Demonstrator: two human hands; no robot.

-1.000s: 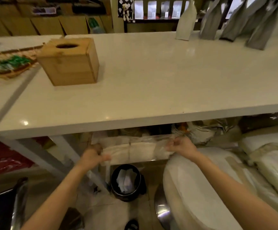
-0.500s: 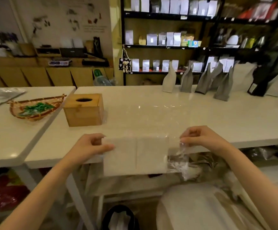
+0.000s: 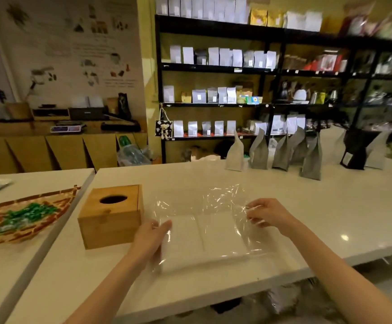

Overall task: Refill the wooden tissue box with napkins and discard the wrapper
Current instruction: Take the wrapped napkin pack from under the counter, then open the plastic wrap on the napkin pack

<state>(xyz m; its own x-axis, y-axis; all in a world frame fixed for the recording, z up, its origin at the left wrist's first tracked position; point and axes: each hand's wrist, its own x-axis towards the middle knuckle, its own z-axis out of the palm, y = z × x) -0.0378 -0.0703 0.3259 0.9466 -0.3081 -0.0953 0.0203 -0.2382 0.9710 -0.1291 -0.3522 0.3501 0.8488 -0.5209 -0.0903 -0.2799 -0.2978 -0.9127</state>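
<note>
The napkins (image 3: pixel 203 239), a flat white stack with a seam down its middle, lie on the counter (image 3: pixel 330 211) inside a clear wrapper (image 3: pixel 204 202), right in front of the person. The loose far part of the wrapper stands up crinkled behind the stack. The left hand (image 3: pixel 151 238) is spread over the stack's left end, fingers fairly open, pressing napkins and film down rather than pinching them. The right hand (image 3: pixel 268 213) is curled at the wrapper's right end with film gathered in the fingertips; how tightly it pinches I cannot tell. The box (image 3: pixel 113 216) stands just left of the napkins, close beside the left hand, its lid down and the oval slot on top dark, with no napkin showing through.

The step looks like freeing the stack from the film. The risks follow from that. The film is thin and slippery, so a pull from the right could drag the whole stack along instead of sliding off it, fanning the napkins or pushing them toward the near edge. A sharp tug could tear the film and leave scraps. The left elbow or wrist could also nudge the box. A woven tray (image 3: pixel 24 216) with green pieces sits on the next counter, well clear, and grey pouches (image 3: pixel 284 153) line the far edge.
</note>
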